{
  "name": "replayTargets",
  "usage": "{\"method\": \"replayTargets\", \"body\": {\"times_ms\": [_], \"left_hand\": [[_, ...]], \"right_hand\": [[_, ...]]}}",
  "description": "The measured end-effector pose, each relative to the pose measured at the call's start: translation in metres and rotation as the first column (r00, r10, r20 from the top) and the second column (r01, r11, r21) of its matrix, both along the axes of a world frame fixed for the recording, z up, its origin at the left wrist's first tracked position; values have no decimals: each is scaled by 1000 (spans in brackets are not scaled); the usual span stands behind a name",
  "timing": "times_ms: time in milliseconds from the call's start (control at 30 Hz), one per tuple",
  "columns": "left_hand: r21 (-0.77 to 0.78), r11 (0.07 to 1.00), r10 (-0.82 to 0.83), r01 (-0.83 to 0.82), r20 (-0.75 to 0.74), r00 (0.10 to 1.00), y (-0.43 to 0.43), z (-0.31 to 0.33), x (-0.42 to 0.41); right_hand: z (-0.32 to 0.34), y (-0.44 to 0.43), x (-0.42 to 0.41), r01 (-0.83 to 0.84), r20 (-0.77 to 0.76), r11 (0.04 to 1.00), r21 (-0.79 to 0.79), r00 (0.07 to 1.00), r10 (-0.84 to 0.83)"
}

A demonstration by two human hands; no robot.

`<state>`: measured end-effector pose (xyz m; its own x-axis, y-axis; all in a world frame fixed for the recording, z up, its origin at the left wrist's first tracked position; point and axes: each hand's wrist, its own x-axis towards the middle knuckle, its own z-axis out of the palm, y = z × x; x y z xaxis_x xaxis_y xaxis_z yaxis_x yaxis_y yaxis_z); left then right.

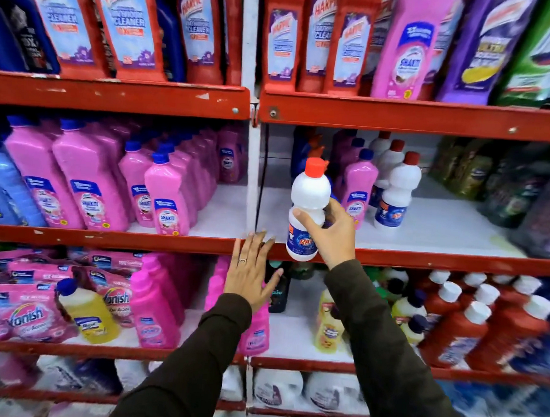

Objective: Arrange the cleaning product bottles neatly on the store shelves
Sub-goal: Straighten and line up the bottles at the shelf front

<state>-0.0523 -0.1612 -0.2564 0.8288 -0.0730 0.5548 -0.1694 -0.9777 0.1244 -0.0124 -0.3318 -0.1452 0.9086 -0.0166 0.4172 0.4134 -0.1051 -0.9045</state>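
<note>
My right hand (334, 235) grips a white bottle with a red cap and blue label (309, 197), held upright in front of the middle shelf's red edge (424, 259). Behind it on that shelf stand matching white bottles (395, 189) and small pink bottles (357, 193). My left hand (251, 274) is flat and empty, fingers spread, fingertips touching the red shelf edge near the white upright post (253, 175). Left of the post, rows of pink bottles with blue caps (87, 179) fill the middle shelf.
The top shelf holds red Harpic bottles (127, 25), a pink bottle (412, 46), purple and green packs. White shelf floor (441, 226) shows to the right of the white bottles. Below lie Vanish pouches (26, 316), a yellow bottle (86, 313) and dark red bottles (471, 330).
</note>
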Motion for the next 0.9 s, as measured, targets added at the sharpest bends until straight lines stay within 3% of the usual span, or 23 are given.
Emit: {"method": "replayTargets", "body": {"times_ms": [400, 633, 900], "left_hand": [[-15, 971, 233, -237, -136, 963, -68, -9, 47], [-27, 969, 241, -244, -91, 966, -67, -15, 53], [-11, 967, 251, -254, -116, 961, -67, -18, 56]], "right_hand": [[10, -135, 43, 151, 86, 988, -19, 985, -149], [3, -183, 77, 211, 25, 976, -59, 977, -210], [-8, -198, 94, 170, -81, 982, -85, 981, -177]]}}
